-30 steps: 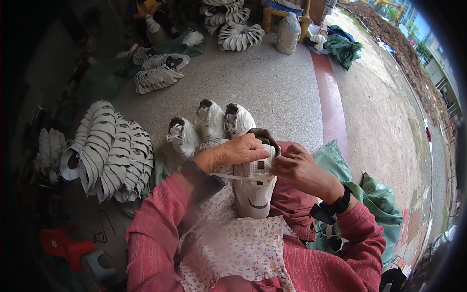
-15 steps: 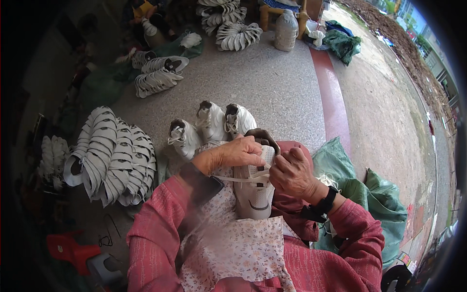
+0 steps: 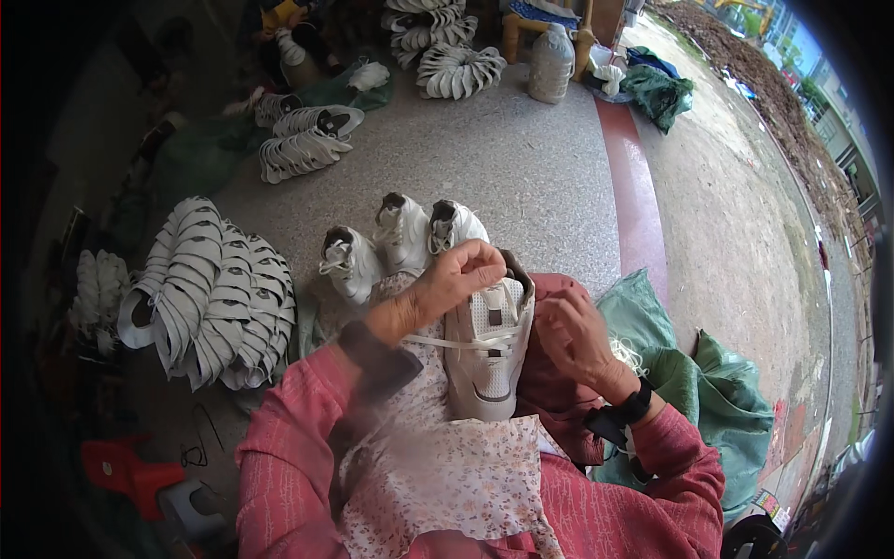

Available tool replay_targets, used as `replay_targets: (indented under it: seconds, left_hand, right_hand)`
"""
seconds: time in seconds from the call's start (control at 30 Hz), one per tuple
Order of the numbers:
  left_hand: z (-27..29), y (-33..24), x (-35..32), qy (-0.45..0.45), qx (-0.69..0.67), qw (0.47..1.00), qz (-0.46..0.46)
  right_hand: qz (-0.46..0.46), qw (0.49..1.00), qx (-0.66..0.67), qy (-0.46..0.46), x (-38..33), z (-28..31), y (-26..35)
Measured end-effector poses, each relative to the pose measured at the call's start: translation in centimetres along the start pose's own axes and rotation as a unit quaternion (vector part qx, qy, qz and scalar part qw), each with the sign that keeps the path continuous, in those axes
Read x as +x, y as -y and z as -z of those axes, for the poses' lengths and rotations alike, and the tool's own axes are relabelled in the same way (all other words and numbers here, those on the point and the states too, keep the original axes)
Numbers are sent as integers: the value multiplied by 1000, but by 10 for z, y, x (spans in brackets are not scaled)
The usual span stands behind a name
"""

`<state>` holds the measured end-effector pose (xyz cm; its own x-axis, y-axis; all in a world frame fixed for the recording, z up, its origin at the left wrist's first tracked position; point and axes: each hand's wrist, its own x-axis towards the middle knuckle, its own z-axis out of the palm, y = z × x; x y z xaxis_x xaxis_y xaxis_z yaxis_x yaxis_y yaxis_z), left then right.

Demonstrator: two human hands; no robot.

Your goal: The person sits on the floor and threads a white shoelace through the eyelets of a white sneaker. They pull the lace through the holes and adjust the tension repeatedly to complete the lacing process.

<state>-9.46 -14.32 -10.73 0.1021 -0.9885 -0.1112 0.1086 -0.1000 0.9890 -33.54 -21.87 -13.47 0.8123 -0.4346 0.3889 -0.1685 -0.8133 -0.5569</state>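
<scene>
White shoe (image 3: 480,382) sits in the lap against the apron (image 3: 447,470), toe toward the wearer. Left hand (image 3: 466,273): thumb and finger pinched by the top of the tongue (image 3: 482,309), seemingly on lace (image 3: 456,344). Right hand (image 3: 573,335): fingers curled, just off the shoe's right side; can't tell if it grips anything. Lace crosses the shoe, runs out toward left wrist. Done well, likely: brace shoe, lay lace flat, no twists, pull evenly, tongue centred.
</scene>
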Motion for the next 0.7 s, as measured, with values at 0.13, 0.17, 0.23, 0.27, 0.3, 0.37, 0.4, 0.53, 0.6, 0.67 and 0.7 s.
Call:
replay_targets:
  seconds: [0.13,0.17,0.23,0.27,0.3,0.37,0.4,0.53,0.6,0.67,0.7]
  left_hand:
    - [17,-7,-44,-162,504,798,-288]
    - [21,-2,-63,-133,448,867,-173]
    - [28,-11,-94,3,200,954,224]
    - [28,-10,-110,21,83,959,269]
    - [29,-4,-121,45,-39,950,308]
    - [29,8,-133,59,-218,919,322]
    - [27,14,-136,51,-276,911,301]
    - [7,19,-123,-89,-393,897,179]
    - [11,20,-118,-93,-402,904,109]
    - [17,15,-110,-41,-380,923,38]
    - [20,0,-113,9,-353,936,2]
  right_hand:
    - [5,1000,-6,-27,22,6,6]
    - [15,1000,-22,-14,27,8,11]
    - [6,997,-58,43,36,13,22]
    - [23,996,-71,45,40,8,24]
    - [35,994,-90,47,42,3,22]
    - [34,996,-72,41,43,-8,19]
    - [21,999,-33,32,41,-13,19]
    - [-122,951,285,14,30,-27,11]
    - [-220,870,441,33,33,-9,26]
    - [-267,822,504,10,32,13,36]
    - [-264,826,498,-17,26,24,34]
